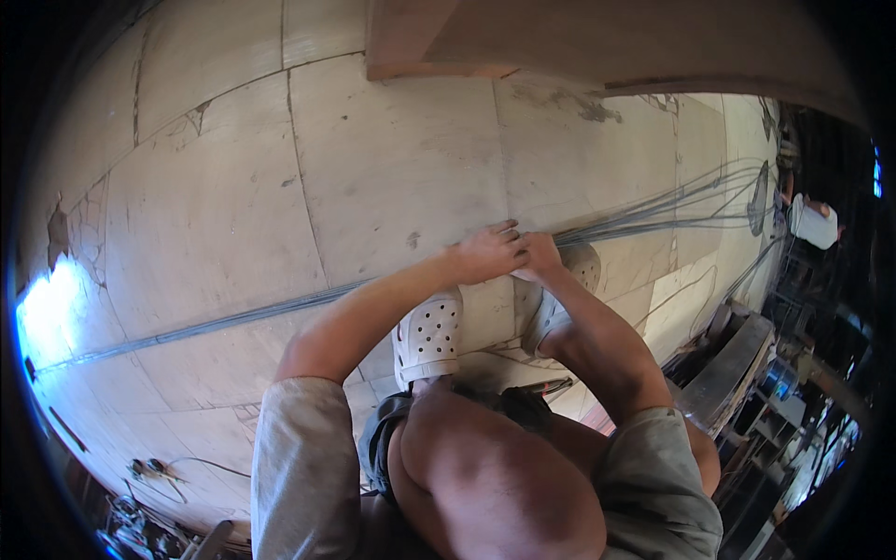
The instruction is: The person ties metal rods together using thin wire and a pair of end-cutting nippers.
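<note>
A long bundle of thin grey cables or rods (266, 313) runs across the tiled floor (392, 161), passing under my left forearm. My left hand (491, 253) and my right hand (537, 256) meet over this bundle, between and just ahead of my feet. The fingers of my left hand are bent towards the right hand, and one or two stretch forward. Curled in at the bundle, my right hand hides the part it covers. Beyond it the strands (665, 210) fan out to the right. Whether something small sits between my fingertips is hidden.
My feet wear a white perforated clog (430, 329) and a greyish clog (549, 318). A brown board-like structure (595, 42) overhangs the far side. To the right stands a dark-topped bench or box (724, 371). A thin cord with plug-like ends (150, 465) lies lower left.
</note>
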Motion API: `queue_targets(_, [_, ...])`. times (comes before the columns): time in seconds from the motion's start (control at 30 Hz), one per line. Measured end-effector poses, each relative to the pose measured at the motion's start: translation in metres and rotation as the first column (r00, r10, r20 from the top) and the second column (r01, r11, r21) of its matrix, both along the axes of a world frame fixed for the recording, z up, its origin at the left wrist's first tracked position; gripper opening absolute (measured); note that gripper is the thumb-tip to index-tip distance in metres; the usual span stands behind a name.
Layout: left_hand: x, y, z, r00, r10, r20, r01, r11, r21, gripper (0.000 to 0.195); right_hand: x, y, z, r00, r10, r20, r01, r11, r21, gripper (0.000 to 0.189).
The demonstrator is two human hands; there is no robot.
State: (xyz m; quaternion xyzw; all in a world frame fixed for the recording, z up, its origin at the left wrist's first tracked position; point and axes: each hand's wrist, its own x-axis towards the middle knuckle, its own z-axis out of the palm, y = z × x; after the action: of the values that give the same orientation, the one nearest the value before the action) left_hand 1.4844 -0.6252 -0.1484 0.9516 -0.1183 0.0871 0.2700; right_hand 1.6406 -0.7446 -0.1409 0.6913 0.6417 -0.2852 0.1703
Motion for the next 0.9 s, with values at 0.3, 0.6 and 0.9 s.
queue_targets(0.3, [0.027, 0.039, 0.007, 0.929, -0.289, -0.231, 0.251, 0.951, -0.180, 0.028, -0.007, 0.019, 0.026, 0.996, -0.065, 0.054, 0.076, 0.972, -0.220, 0.030])
queue_targets(0.6, [0.027, 0.052, 0.019, 0.868, -0.447, -0.216, 0.402, 0.889, -0.220, 0.027, -0.007, 0.013, 0.025, 0.991, -0.131, -0.026, 0.128, 0.986, -0.105, 0.026])
queue_targets(0.9, [0.047, 0.055, 0.020, 0.770, -0.509, -0.384, 0.456, 0.861, -0.224, 0.030, -0.003, 0.009, 0.019, 0.990, -0.127, -0.058, 0.126, 0.991, -0.035, 0.020])
